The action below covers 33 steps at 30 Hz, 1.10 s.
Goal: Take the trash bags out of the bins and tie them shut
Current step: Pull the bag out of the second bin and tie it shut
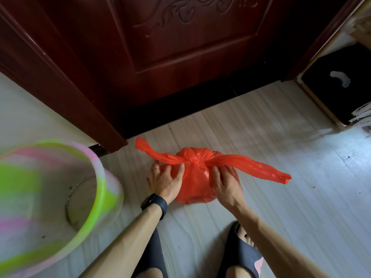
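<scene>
One bin (50,197) at far left, green-pink swirled plastic, tilted toward the camera, interior bare: no liner in it. Likely set aside there so it stays clear of the tying.

Left hand (166,178), watch (154,205) on the wrist, ring on one finger. Fingers spread wide and laid flat on the left flank of the bag; thumb tip sits just beside the root of the left handle strip. Not pinching anything I can see. Reads as pressing the bag down to steady it and squeeze out air.

Red trash bag (197,177) sits on the pale floor (281,217) between the hands, out of the bin, just in front of the dark red door (180,57). Its neck is gathered to a knot-like bunch at top centre. Two handle strips fan out from that point, one up-left, one long to the right, both lying loose on the floor. Judgement: first crossing made; whether a second tie is needed I cannot tell.

Right hand (225,181) mirrors the left: open, fingers flat on the right flank, fingertips near the root of the right strip, gripping nothing.

Black box (341,87) at far right, well apart. Sandalled foot (247,255) below.
</scene>
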Motion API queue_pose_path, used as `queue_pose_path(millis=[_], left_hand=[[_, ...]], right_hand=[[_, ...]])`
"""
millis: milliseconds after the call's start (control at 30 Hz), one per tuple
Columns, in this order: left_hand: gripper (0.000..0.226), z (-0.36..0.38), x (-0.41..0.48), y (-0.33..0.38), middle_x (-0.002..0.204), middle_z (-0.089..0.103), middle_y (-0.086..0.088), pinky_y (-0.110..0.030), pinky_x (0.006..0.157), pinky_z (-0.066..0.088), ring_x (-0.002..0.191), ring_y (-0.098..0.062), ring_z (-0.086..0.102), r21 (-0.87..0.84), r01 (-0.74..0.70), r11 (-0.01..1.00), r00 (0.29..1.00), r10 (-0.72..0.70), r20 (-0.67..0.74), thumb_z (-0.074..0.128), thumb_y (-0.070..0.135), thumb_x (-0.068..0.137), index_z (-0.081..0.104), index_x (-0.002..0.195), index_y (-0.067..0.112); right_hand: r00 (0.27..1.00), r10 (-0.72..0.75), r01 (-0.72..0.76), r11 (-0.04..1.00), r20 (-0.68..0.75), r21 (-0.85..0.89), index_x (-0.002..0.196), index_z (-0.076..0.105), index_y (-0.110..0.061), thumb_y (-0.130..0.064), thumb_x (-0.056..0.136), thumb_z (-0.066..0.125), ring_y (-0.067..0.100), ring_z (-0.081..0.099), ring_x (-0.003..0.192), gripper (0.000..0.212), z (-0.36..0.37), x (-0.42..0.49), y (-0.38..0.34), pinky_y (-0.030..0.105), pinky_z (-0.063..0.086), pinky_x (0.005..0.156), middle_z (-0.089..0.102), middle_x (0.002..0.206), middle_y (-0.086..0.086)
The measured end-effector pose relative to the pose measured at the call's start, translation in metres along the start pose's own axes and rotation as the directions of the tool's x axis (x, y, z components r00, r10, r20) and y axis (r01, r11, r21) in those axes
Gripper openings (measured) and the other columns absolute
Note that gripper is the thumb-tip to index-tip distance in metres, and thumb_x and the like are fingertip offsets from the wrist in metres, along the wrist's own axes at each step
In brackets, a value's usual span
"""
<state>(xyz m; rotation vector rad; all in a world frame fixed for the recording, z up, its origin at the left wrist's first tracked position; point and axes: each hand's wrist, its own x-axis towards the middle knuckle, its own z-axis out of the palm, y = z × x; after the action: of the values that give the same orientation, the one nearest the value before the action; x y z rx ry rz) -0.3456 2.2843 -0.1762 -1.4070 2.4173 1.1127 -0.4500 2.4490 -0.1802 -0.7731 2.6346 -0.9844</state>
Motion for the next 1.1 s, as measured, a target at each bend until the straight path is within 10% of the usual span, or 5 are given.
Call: queue_pose_path(millis=[300,567,867,1000,1100], left_hand=[[0.038,0.014,0.018,0.021,0.081,0.067,0.005,-0.044,0.084,0.048,0.084,-0.022,0.063,-0.108,-0.264,0.958,0.932,0.224,-0.286,0.043,0.049,0.094,0.063,0.078,0.021],[0.037,0.022,0.018,0.029,0.113,0.066,0.016,-0.04,0.099,0.025,0.108,-0.013,0.05,0.047,-0.291,0.956,0.9,0.29,-0.325,0.043,0.058,0.093,0.07,0.09,0.034],[0.029,0.013,0.035,0.024,0.096,0.069,0.005,-0.037,0.072,0.049,0.087,-0.023,0.058,0.304,-0.631,0.713,0.661,0.7,-0.271,0.046,0.039,0.097,0.069,0.097,0.02],[0.022,0.014,0.034,0.022,0.095,0.068,0.005,-0.036,0.075,0.042,0.089,-0.023,0.06,0.482,-0.678,0.555,0.51,0.828,-0.235,0.052,0.028,0.094,0.071,0.099,0.021],[0.015,0.017,0.026,0.03,0.095,0.069,0.003,-0.037,0.075,0.043,0.09,-0.023,0.06,0.483,-0.731,0.482,0.429,0.875,-0.223,0.06,0.022,0.09,0.072,0.1,0.019]], right_hand=[[0.992,0.078,-0.096,0.979,0.102,0.18,0.074,0.056,-0.017,-0.028,0.102,0.051,0.004,0.05,0.06,0.03,0.003,0.041,-0.028,0.028,0.032,0.06,0.052,0.065,-0.01],[0.931,0.311,-0.344,0.922,0.192,0.178,0.085,0.068,-0.005,-0.034,0.101,0.05,0.026,0.06,0.069,0.037,0.004,0.058,-0.026,0.034,0.042,0.061,0.069,0.077,0.012],[0.846,0.25,-0.495,0.698,0.472,0.518,0.086,0.07,-0.012,-0.019,0.09,0.06,0.016,0.054,0.066,0.013,-0.013,0.057,-0.035,0.03,0.044,0.064,0.061,0.077,0.005],[0.814,0.339,-0.539,0.744,0.472,0.396,0.082,0.072,-0.02,-0.069,0.086,0.055,0.012,0.06,0.069,0.052,-0.008,0.056,-0.033,0.031,0.051,0.069,0.064,0.072,-0.003],[0.791,0.505,-0.611,0.677,0.344,0.411,0.084,0.071,-0.02,-0.064,0.089,0.053,0.013,0.064,0.074,0.048,-0.002,0.063,-0.032,0.037,0.052,0.079,0.07,0.076,-0.004]])
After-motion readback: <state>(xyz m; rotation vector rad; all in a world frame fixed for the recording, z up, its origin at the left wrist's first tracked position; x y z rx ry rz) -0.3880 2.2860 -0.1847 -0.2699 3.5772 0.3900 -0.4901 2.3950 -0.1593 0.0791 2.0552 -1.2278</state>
